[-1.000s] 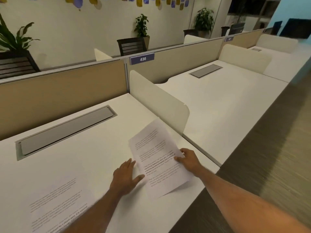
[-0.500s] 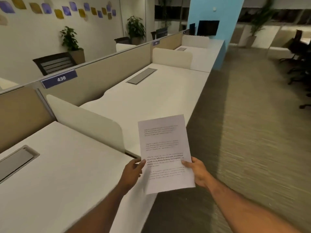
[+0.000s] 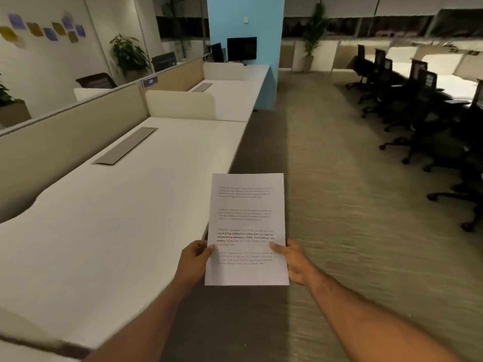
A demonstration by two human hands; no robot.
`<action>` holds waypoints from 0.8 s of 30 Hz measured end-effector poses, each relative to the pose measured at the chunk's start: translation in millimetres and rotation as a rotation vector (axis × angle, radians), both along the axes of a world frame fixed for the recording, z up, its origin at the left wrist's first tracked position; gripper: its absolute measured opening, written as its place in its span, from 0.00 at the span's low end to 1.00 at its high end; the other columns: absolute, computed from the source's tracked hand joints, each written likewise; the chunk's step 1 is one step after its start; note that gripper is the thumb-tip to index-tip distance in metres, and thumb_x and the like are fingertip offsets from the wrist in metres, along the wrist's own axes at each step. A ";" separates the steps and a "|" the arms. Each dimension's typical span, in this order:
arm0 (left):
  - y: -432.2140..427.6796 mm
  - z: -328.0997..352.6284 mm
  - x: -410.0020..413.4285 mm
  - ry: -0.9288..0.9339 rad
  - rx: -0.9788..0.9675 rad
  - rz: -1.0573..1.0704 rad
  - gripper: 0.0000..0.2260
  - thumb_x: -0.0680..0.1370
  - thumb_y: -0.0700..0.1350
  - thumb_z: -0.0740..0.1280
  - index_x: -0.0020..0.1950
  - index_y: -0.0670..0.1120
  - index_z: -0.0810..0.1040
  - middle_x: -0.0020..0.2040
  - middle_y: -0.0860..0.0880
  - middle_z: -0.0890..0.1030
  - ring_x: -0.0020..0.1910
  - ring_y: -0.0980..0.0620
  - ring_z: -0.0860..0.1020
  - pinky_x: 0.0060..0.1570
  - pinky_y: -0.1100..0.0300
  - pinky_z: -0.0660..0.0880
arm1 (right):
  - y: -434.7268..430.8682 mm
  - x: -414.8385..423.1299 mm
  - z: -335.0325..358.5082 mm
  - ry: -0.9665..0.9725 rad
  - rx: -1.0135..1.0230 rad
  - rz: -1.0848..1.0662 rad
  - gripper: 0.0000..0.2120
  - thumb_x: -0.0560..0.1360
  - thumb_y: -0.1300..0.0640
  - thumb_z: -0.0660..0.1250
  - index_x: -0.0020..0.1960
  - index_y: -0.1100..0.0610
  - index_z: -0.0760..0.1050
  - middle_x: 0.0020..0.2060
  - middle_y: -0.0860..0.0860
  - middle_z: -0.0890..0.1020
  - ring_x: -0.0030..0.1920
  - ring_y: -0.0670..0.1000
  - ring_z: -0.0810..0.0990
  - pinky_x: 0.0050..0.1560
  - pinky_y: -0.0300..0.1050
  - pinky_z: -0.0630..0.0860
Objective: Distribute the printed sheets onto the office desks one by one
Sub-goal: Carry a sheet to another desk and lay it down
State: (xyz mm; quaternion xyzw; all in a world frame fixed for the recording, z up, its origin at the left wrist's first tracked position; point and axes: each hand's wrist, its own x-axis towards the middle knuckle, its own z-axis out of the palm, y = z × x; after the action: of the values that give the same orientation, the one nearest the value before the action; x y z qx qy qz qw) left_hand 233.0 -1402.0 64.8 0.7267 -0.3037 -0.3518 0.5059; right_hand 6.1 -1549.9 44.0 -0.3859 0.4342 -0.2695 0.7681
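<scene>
White desk (image 3: 109, 231) at left, sheet (image 3: 247, 228) upright lengthwise, top edge fwd, left hand (image 3: 194, 259) & right hand (image 3: 294, 261) pinching its sides

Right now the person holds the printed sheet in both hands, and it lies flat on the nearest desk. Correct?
Not quite. Both the left hand and right hand hold the printed sheet, but the head view shows it raised beside the nearest desk, not lying on it.

The near tabletop (image 3: 109, 231) lies bare and open to reach from the aisle, apart from its flush grey cable flap (image 3: 128, 146). A cream divider (image 3: 180, 104) walls its far end; a beige partition (image 3: 65, 142) closes the back.
</scene>
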 end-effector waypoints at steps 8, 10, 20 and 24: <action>-139.9 2.8 -0.6 0.010 -0.001 -0.109 0.13 0.79 0.54 0.67 0.61 0.51 0.76 0.54 0.53 0.83 0.49 0.48 0.83 0.47 0.51 0.81 | -108.8 -8.3 -4.0 -0.043 -0.014 -0.099 0.18 0.74 0.65 0.71 0.64 0.64 0.75 0.57 0.61 0.84 0.56 0.62 0.83 0.53 0.58 0.82; -178.8 -3.0 5.8 -0.002 -0.005 -0.137 0.12 0.79 0.54 0.66 0.60 0.50 0.77 0.54 0.53 0.83 0.49 0.48 0.83 0.50 0.50 0.80 | -139.9 -3.6 -7.4 -0.049 -0.020 -0.124 0.18 0.74 0.65 0.71 0.64 0.65 0.75 0.58 0.61 0.83 0.56 0.61 0.83 0.50 0.55 0.83; -405.6 -21.1 62.7 -0.004 -0.037 -0.268 0.06 0.81 0.47 0.65 0.52 0.47 0.80 0.50 0.52 0.85 0.46 0.52 0.84 0.44 0.57 0.80 | -337.6 33.5 -0.7 0.047 -0.096 -0.200 0.18 0.75 0.65 0.70 0.64 0.64 0.76 0.58 0.61 0.83 0.58 0.61 0.82 0.63 0.62 0.77; -475.5 -16.6 79.0 -0.011 -0.029 -0.296 0.06 0.81 0.46 0.65 0.51 0.46 0.80 0.50 0.52 0.85 0.46 0.51 0.84 0.43 0.59 0.79 | -400.4 47.2 11.0 0.089 -0.121 -0.219 0.17 0.75 0.65 0.71 0.63 0.63 0.76 0.57 0.60 0.84 0.57 0.60 0.83 0.61 0.60 0.78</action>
State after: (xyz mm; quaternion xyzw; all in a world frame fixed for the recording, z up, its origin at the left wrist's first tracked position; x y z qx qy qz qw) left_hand 312.0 -1877.5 48.2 0.6686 -0.4153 -0.4142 0.4572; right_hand 53.3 -1950.3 55.0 -0.3933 0.4904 -0.3599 0.6894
